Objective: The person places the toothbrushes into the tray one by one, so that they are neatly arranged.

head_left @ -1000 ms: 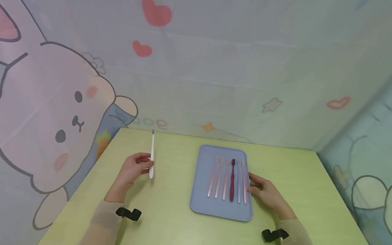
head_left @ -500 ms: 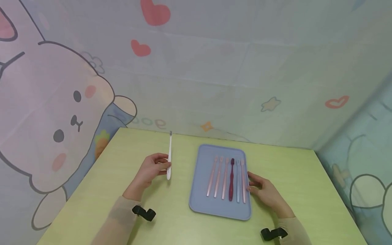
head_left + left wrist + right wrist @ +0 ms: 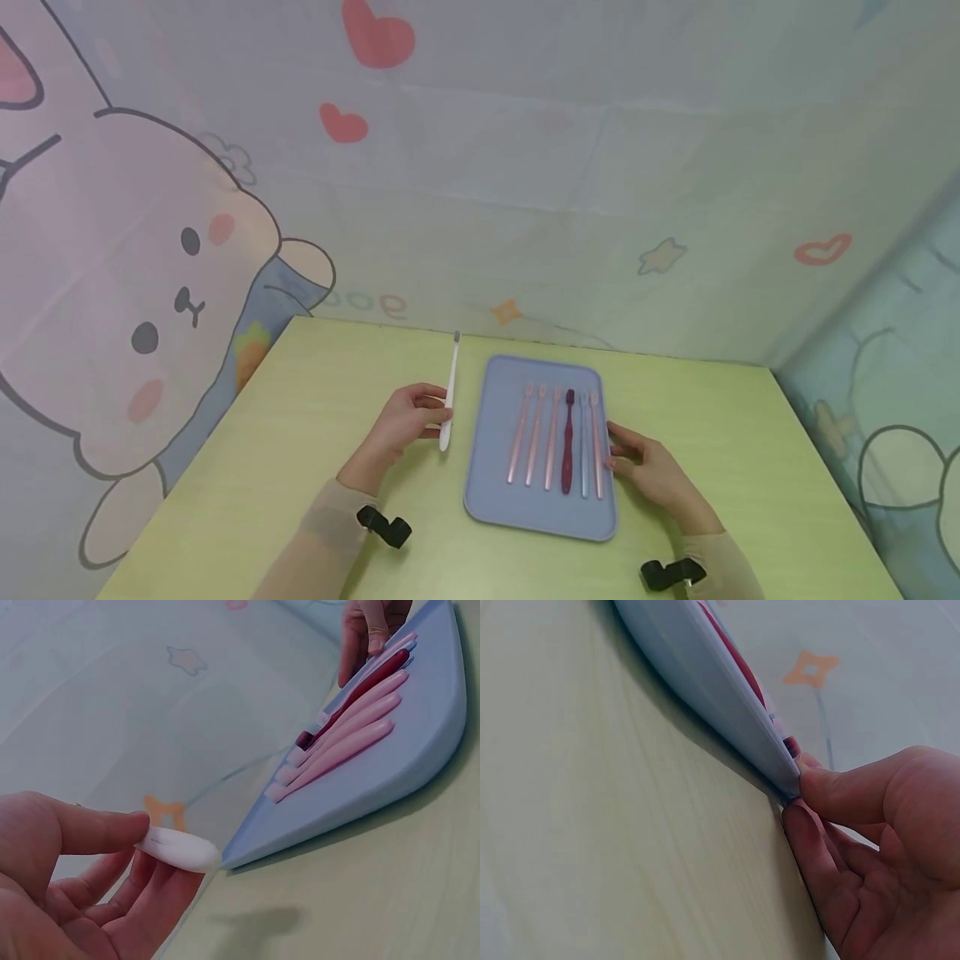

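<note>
My left hand (image 3: pixel 406 423) pinches a white toothbrush (image 3: pixel 450 392) between thumb and fingers, just left of the tray. Its grey bristle head points away, and the rounded handle end (image 3: pixel 184 851) shows in the left wrist view, held above the table. On the blue tray (image 3: pixel 495 500) lies a row of toothbrushes: several pink ones, among them a leftmost pink toothbrush (image 3: pixel 519 437), a dark red toothbrush (image 3: pixel 567 446) and a light blue toothbrush (image 3: pixel 585 450). My right hand (image 3: pixel 651 471) pinches the tray's right rim (image 3: pixel 780 761), thumb on top and fingers at the underside.
The tray lies on a pale yellow-green table (image 3: pixel 720 433). Behind the table hangs a cloth backdrop (image 3: pixel 525 167) printed with a rabbit and hearts, close to its far edge. A black wrist camera (image 3: pixel 384 527) sits on my left sleeve, another black camera (image 3: pixel 672 575) on my right.
My left hand has carried the white toothbrush rightward, from the left part of the table to close beside the tray. The right hand stays on the tray's rim, and the tray has stayed put.
</note>
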Demonstrator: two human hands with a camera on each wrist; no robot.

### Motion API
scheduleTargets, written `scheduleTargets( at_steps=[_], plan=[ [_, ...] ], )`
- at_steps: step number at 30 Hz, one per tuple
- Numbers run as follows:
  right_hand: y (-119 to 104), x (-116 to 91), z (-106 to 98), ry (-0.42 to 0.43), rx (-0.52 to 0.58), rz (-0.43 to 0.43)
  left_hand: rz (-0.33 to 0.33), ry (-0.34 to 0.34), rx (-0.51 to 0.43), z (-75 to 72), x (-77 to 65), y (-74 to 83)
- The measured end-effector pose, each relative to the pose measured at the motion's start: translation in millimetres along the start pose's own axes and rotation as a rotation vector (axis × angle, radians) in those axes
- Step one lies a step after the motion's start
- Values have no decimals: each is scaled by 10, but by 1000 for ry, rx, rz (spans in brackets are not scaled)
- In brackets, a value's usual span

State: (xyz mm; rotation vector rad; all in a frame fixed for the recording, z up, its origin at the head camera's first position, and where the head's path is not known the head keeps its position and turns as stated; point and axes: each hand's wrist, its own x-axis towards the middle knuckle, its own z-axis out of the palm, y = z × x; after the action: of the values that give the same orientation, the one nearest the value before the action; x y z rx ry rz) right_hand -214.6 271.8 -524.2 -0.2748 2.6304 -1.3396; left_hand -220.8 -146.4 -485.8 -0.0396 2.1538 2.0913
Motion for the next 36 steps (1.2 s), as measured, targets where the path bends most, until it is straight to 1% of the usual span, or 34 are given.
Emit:
scheduleTargets(
  at_steps=[8, 12, 16, 23, 27, 30, 36],
  plan=[
    [20, 0, 4, -2, -2, -5, 17, -24, 33, 283, 46, -12],
    [16, 2, 3, -4, 0, -6, 1, -47, 30, 412, 68, -24],
    [10, 1, -4, -4, -1, -2, -15, -74, 31, 504, 69, -54],
    [28, 2, 5, -3, -12, -4, -23, -88, 53, 562, 57, -93],
    [39, -26, 19, -7, 4, -6, -32, -95, 69, 565, 46, -127],
    [34, -48, 23, -8, 23, -11, -25, -95, 91, 567, 46, -155],
    [20, -65, 20, -3, 17, -12, 11, -106, 183, 625, 56, -200]
  ],
)
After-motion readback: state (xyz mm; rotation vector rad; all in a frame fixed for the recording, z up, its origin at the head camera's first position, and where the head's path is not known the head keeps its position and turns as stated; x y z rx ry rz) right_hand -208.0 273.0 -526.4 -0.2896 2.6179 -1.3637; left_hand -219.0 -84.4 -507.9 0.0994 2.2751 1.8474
